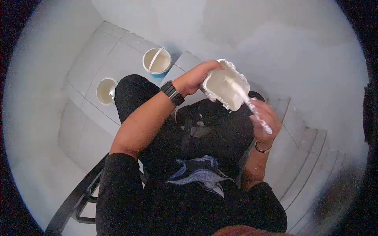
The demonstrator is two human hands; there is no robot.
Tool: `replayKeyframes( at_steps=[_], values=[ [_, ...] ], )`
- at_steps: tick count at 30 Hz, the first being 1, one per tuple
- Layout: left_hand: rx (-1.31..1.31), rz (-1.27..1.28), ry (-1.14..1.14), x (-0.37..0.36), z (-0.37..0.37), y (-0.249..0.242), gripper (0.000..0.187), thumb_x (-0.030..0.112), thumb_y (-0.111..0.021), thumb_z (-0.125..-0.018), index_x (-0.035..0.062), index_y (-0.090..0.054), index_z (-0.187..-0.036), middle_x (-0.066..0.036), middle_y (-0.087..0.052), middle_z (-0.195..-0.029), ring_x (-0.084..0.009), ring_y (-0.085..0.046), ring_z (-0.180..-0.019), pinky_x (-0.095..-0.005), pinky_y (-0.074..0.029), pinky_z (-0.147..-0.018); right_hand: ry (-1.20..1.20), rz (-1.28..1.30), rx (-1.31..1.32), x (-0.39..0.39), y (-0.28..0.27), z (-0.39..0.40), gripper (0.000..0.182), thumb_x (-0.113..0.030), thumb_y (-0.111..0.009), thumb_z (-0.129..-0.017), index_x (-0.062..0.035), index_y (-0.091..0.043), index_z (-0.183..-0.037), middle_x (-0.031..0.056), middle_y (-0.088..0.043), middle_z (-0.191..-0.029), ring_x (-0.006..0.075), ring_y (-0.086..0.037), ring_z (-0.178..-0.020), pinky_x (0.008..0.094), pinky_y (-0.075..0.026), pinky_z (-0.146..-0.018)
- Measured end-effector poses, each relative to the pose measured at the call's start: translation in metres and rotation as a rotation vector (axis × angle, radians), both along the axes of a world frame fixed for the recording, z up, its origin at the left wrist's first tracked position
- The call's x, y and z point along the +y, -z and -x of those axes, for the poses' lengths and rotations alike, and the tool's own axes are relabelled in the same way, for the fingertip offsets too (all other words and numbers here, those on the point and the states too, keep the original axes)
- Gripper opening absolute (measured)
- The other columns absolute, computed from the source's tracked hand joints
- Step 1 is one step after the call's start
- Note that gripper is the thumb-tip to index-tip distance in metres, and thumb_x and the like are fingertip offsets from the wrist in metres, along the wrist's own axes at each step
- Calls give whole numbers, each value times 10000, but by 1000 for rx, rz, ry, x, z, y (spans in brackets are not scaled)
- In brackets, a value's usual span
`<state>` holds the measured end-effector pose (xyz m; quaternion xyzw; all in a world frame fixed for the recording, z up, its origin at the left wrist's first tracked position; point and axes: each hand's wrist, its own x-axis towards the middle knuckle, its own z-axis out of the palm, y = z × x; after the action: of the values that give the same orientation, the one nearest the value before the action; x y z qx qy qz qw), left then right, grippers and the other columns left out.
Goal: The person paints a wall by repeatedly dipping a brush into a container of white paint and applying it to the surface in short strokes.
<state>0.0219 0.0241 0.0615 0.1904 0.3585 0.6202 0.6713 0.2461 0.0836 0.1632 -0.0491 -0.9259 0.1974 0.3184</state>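
Note:
My left hand (195,77) grips the edge of a flat plaster board (225,87) caked with white paste, holding it tilted above my lap. My right hand (266,120) is closed around the paste-smeared handle of a putty knife (252,108). Its blade lies across the white paste on the board. A black watch sits on my left wrist, a thin bracelet on my right. I wear dark trousers and a dark top and look down at my own legs.
A white bucket with a blue base (157,61) stands on the tiled floor ahead. A smaller round container (106,91) is to its left. Tiled stair steps (307,157) run down at the right. A dark metal frame (80,196) is at lower left. Plastered walls surround me.

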Motion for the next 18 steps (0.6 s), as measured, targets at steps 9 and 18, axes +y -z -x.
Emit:
replayKeyframes(
  at_steps=[9, 18],
  values=[
    [-1, 18, 31, 4, -6, 8, 403, 374, -520, -853, 80, -523, -1129, -89, -597, -992, -186, -637, -801, -337, -545, -532, 293, 539, 657, 12, 52, -29, 229, -196, -547, -938, -13, -516, -1072, 167, -590, -985, 385, -631, -939, 524, -547, -790],
    [-160, 59, -31, -3, -12, 7, 418, 381, -517, -856, 76, -488, -1141, -100, -578, -1006, -227, -639, -876, -440, -583, -586, 612, 1296, 713, 0, 87, -29, 320, -272, -522, -951, -3, -476, -1117, 174, -608, -987, 275, -631, -928, 395, -529, -886]
  ],
)
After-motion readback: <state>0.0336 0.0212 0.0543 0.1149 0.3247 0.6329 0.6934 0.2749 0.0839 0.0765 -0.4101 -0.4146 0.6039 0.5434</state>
